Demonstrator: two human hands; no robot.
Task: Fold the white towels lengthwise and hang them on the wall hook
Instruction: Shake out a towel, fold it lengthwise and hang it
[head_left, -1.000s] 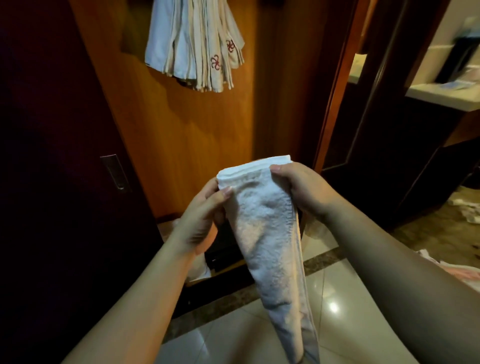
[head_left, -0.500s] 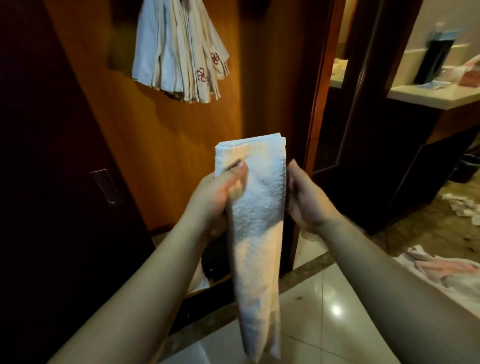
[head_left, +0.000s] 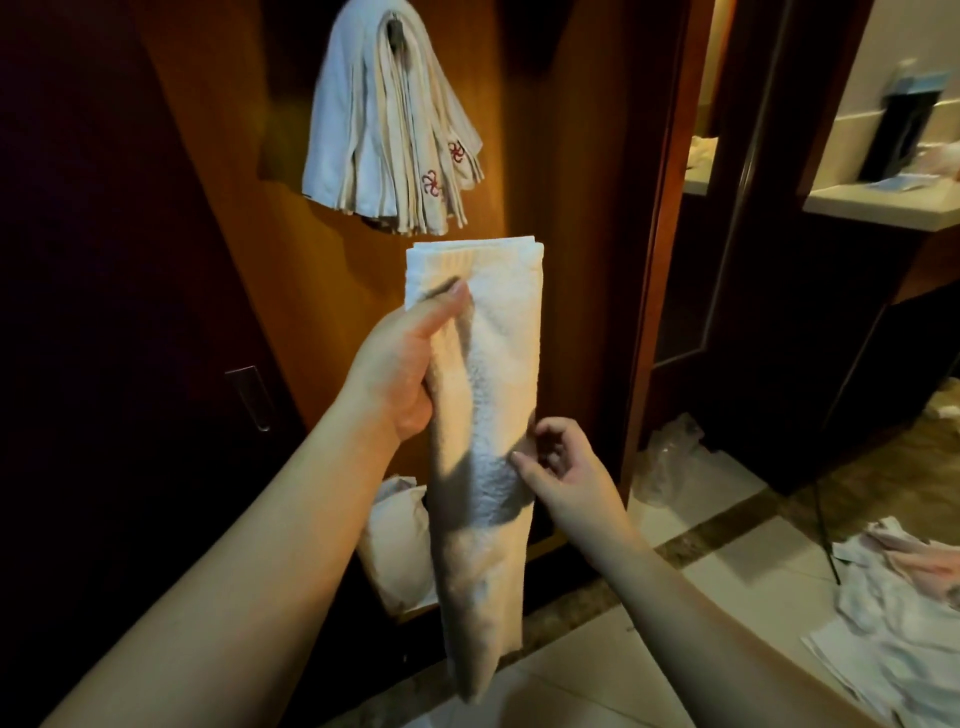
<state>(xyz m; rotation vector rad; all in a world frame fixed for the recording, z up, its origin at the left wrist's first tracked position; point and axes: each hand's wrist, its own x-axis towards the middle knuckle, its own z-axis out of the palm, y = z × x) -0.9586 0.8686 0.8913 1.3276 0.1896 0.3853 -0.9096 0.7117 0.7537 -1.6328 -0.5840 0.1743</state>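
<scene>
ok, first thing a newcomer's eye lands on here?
The folded white towel at centre frame, held upright by the left hand gripping its upper part while the right hand touches its lower right edge. Next, the bundle of hung towels draped over the wall hook above.

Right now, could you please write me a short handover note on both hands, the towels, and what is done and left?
Left hand: holds the folded towel near its top, thumb across the front; the towel hangs down in a long narrow strip.
Right hand: fingers loosely curled at the towel's right edge, lower down; a firm grip is not clear.
Hook: on the wooden wall above, already carrying a bunch of hung towels.
More cloths lie on the floor to the right.
Done: this towel looks folded lengthwise.
Left: hang it on the hook, then probably fold any remaining towels.
</scene>
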